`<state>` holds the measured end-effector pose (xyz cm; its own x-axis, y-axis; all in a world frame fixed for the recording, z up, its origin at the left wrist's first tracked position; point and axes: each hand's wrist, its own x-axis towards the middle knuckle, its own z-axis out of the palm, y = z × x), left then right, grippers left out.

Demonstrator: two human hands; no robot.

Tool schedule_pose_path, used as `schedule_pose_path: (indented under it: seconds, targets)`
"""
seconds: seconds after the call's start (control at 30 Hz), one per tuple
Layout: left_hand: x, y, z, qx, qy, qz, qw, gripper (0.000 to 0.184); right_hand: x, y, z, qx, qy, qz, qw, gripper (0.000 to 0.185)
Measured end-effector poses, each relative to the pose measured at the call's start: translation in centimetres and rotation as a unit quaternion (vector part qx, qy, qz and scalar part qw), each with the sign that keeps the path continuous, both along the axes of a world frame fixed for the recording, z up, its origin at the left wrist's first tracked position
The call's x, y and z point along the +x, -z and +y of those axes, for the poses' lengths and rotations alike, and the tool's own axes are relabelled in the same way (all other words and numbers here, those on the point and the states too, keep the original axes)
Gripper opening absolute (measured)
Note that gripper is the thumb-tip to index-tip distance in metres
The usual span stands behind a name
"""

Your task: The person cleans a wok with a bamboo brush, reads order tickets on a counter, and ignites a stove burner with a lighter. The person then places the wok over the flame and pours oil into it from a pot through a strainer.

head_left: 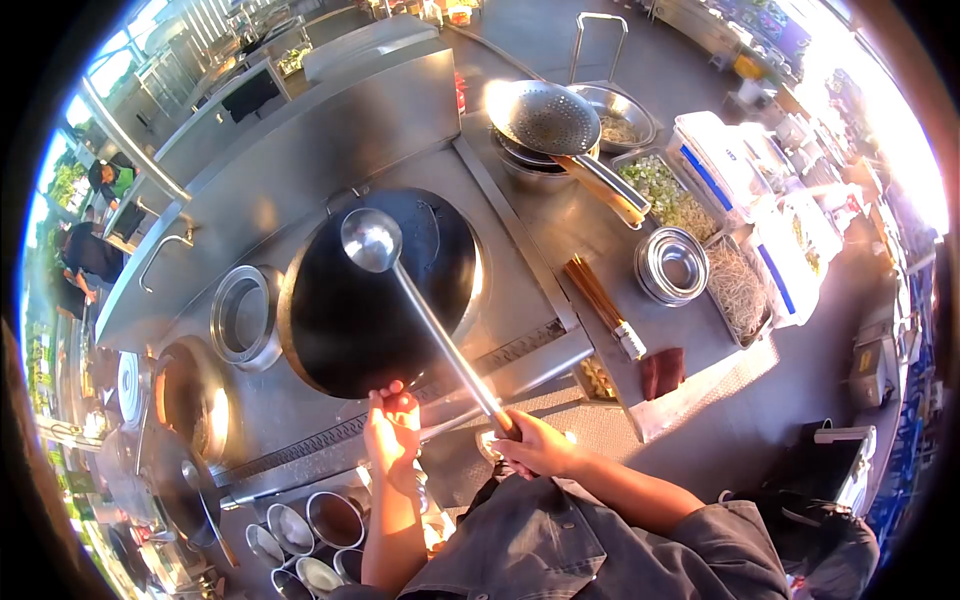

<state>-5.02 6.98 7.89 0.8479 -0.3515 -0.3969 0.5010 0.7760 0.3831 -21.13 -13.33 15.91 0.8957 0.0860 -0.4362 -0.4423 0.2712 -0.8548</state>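
A black wok (400, 320) sits on the steel stove in front of me. Wrapped round the wooden end of a long steel ladle (440, 335) is my right hand (540, 445); the ladle's round bowl hangs over the wok's upper part. My left hand (393, 425) is raised palm up at the wok's near edge, its fingers loosely curled and apart, with nothing visible in it.
Right of the stove are a perforated strainer (545, 118), stacked steel bowls (672, 266), food trays (740, 290) and a bundle of sticks (603, 305). A steel pot (246, 318) and another wok (190, 400) stand left. Metal cups (335, 519) are below; people are far left.
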Motion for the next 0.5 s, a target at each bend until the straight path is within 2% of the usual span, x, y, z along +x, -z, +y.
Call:
schedule_pose_path:
  seconds: [0.03,0.07,0.13,0.2,0.27,0.3,0.33,0.4,0.5]
  targets:
    - [-0.3,0.8,-1.4,-0.021,0.011,0.012,1.0,0.02,-0.4,0.0,-0.6,0.01,0.016,-0.009,1.0,0.021]
    - [-0.3,1.4,-2.6,-0.043,0.022,0.022,0.999,0.019,-0.8,0.1,-1.0,-0.032,0.04,0.034,0.998,0.02]
    - [0.1,2.3,-3.9,-0.056,0.03,-0.04,0.997,0.021,-2.1,1.3,-2.2,-0.063,0.108,0.009,0.992,0.018]
    - [0.5,2.3,-3.8,-0.099,0.021,-0.046,0.994,0.02,-3.2,1.1,-3.8,-0.096,0.155,0.044,0.982,0.018]
    - [1.2,1.0,-3.7,0.029,0.002,-0.007,1.0,0.019,-3.9,0.0,-5.2,-0.144,0.175,0.091,0.97,0.019]
    - [1.6,2.3,-3.9,0.009,0.019,-0.054,0.998,0.02,-4.7,1.0,-6.1,-0.152,0.18,0.094,0.967,0.017]
    - [1.9,2.8,-3.9,0.008,0.018,-0.052,0.998,0.02,-5.6,2.5,-6.8,-0.159,0.183,0.099,0.965,0.016]
    - [2.8,3.6,-4.3,-0.047,0.0,-0.028,0.998,0.021,-6.3,4.8,-8.0,-0.159,0.188,0.122,0.961,0.017]
    - [3.2,5.8,-3.9,0.008,0.005,-0.007,1.0,0.024,-7.6,8.5,-9.5,-0.063,0.171,0.13,0.975,0.017]
